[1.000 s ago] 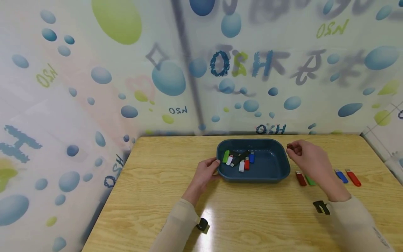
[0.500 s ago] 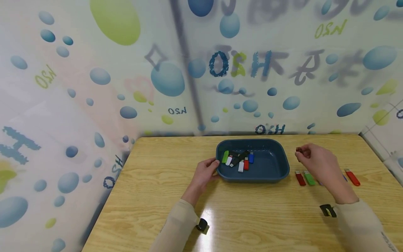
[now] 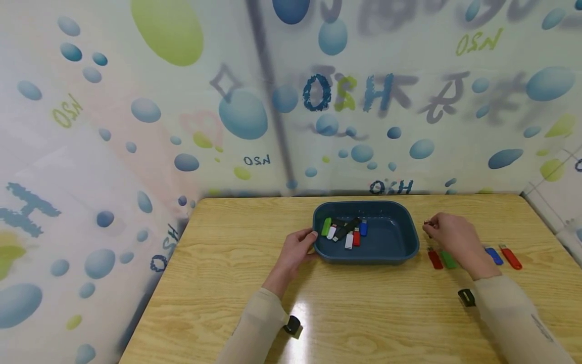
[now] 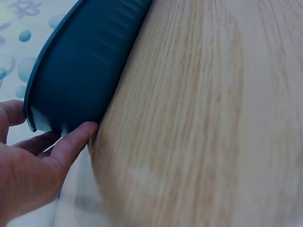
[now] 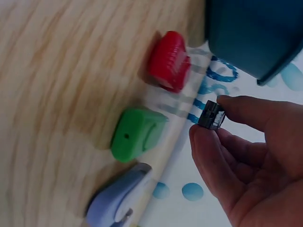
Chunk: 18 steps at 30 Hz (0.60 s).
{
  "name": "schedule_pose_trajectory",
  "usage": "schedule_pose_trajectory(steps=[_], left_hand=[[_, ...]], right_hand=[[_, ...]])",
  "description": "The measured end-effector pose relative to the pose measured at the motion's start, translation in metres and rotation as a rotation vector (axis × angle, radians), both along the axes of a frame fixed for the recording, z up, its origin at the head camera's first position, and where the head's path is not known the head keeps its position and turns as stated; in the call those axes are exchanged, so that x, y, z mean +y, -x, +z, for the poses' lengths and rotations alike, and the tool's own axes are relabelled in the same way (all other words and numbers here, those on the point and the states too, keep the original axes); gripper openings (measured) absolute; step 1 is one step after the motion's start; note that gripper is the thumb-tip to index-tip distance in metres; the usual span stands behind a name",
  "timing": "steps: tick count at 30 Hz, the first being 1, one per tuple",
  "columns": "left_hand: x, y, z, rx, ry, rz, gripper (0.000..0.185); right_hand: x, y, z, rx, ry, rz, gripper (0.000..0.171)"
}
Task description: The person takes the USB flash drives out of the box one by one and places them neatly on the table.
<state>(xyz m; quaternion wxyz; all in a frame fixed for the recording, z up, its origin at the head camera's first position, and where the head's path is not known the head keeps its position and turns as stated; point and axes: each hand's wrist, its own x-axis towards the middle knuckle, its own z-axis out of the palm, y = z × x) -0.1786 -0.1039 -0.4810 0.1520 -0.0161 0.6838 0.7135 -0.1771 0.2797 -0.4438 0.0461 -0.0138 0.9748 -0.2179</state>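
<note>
My left hand (image 3: 295, 250) grips the left end of a dark blue plastic tray (image 3: 388, 242); its thumb lies at the rim and its fingers reach under the end wall in the left wrist view. Several USB sticks, green, white, black, red and blue, lie in the tray's left half. Right of the tray, my right hand (image 3: 454, 240) pinches a small dark USB stick (image 5: 211, 115) between thumb and fingertip, its end facing the right wrist camera. Below that hand lie a dark red USB stick (image 5: 169, 61), a green one (image 5: 137, 135) and a blue one (image 5: 116, 198).
Farther right on the wooden table (image 3: 218, 283) lie another blue USB stick (image 3: 494, 256) and a bright red one (image 3: 511, 257), in line with the others. A patterned wall covering (image 3: 291, 141) rises behind the table's back edge.
My right hand has moved rightward and slightly down from the tray's right rim, then a little back left, still pinching the dark USB stick. My left hand stays at the tray.
</note>
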Motion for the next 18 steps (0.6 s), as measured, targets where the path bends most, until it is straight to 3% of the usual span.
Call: schedule_pose_trajectory(steps=[11, 18], left_hand=[[0.001, 0.002, -0.002, 0.000, 0.011, -0.007, 0.050], [0.000, 0.002, -0.001, -0.004, 0.002, 0.002, 0.049]], right_hand=[[-0.002, 0.014, -0.011, -0.089, -0.089, 0.027, 0.039], [-0.005, 0.015, -0.014, -0.068, -0.096, 0.041, 0.043]])
